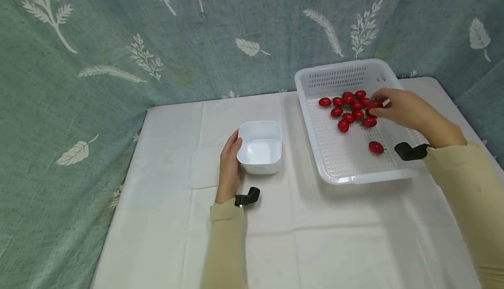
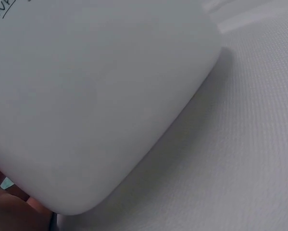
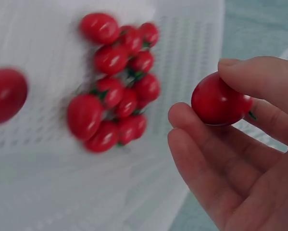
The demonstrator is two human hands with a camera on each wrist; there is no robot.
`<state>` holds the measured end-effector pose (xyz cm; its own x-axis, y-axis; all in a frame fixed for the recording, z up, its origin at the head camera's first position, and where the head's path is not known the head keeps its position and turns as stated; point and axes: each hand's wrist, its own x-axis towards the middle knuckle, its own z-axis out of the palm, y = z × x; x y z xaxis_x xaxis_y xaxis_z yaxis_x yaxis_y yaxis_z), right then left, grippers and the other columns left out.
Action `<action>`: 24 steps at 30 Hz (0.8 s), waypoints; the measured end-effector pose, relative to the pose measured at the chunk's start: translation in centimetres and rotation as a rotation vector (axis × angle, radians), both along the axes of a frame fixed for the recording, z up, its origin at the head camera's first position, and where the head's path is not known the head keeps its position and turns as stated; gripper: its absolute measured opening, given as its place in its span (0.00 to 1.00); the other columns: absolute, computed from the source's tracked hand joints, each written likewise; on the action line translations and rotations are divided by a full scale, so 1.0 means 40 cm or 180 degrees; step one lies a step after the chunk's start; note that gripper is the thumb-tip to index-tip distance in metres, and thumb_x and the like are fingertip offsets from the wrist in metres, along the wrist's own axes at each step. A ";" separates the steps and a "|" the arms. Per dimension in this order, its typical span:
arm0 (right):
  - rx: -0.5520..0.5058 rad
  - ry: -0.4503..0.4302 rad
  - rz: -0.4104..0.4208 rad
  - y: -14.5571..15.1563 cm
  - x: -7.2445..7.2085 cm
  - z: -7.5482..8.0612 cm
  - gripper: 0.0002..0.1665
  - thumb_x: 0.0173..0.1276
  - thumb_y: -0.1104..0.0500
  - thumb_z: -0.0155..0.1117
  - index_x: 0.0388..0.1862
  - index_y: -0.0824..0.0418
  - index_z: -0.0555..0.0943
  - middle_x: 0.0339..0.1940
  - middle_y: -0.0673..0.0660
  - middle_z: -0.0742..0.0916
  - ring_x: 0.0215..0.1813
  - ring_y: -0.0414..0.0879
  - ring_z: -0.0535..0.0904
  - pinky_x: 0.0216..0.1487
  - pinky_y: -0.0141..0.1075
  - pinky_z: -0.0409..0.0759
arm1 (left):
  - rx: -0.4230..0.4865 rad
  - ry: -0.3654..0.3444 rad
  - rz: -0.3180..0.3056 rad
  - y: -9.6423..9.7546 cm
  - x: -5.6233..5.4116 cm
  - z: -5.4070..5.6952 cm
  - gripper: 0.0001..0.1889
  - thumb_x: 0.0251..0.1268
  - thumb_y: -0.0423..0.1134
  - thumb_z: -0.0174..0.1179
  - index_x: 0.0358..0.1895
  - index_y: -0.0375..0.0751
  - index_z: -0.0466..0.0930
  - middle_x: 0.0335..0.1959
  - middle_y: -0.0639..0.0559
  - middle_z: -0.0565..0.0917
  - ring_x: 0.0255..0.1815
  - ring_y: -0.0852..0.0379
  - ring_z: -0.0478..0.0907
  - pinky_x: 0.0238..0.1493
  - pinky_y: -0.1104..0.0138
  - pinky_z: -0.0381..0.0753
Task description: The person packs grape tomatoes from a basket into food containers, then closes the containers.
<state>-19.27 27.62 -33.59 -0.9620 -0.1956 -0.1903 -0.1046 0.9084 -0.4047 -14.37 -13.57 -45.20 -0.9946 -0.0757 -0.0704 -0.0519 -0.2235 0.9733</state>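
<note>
My right hand (image 1: 407, 109) is over the far right part of a white plastic basket (image 1: 327, 166). It pinches one red cherry tomato (image 3: 218, 101) between thumb and fingers, with a bit of green stem showing. Below it in the basket, several more cherry tomatoes (image 1: 348, 117) lie in a cluster, and a single tomato (image 1: 376, 147) sits apart toward the near side. To the left, my left hand (image 1: 229, 166) grips the left side of a small white square container (image 1: 260, 169), whose inside shows no contents. The container's smooth wall (image 2: 100, 96) fills much of the left wrist view.
A white cloth (image 1: 267, 245) with fold lines covers the table. Behind it hangs a green curtain (image 1: 220, 30) with white leaf prints, close against the basket's far rim. The basket has slotted walls and stands to the right of the container.
</note>
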 end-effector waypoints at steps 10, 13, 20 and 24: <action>-0.0325 0.0230 0.0118 -0.077 0.008 0.041 0.35 0.63 0.40 0.51 0.61 0.62 0.65 0.53 0.67 0.74 0.51 0.61 0.71 0.46 0.56 0.70 | -0.0016 0.0026 0.0115 0.003 -0.012 -0.026 0.22 0.61 0.54 0.52 0.59 0.58 0.69 0.60 0.61 0.68 0.62 0.62 0.61 0.62 0.62 0.57; -0.0525 0.0283 0.0129 -0.100 0.019 0.047 0.34 0.63 0.40 0.51 0.61 0.60 0.65 0.52 0.66 0.75 0.51 0.60 0.71 0.47 0.56 0.69 | 0.0021 0.0023 0.0110 0.003 -0.011 -0.027 0.22 0.61 0.53 0.53 0.59 0.58 0.69 0.60 0.61 0.68 0.62 0.62 0.61 0.62 0.62 0.57; -0.0838 0.0512 0.0209 -0.164 0.070 0.056 0.27 0.63 0.46 0.56 0.57 0.57 0.68 0.48 0.60 0.79 0.48 0.54 0.74 0.46 0.52 0.72 | 0.0001 0.0004 0.0112 -0.004 -0.011 -0.020 0.20 0.62 0.51 0.52 0.58 0.59 0.70 0.59 0.62 0.69 0.61 0.64 0.62 0.61 0.64 0.59; -0.1103 0.0635 0.0168 -0.196 0.095 0.056 0.24 0.61 0.45 0.57 0.53 0.53 0.70 0.41 0.56 0.81 0.45 0.50 0.76 0.46 0.49 0.71 | -0.0057 0.0021 0.0098 -0.003 -0.004 -0.001 0.20 0.63 0.49 0.51 0.59 0.56 0.69 0.60 0.61 0.68 0.61 0.63 0.61 0.61 0.64 0.59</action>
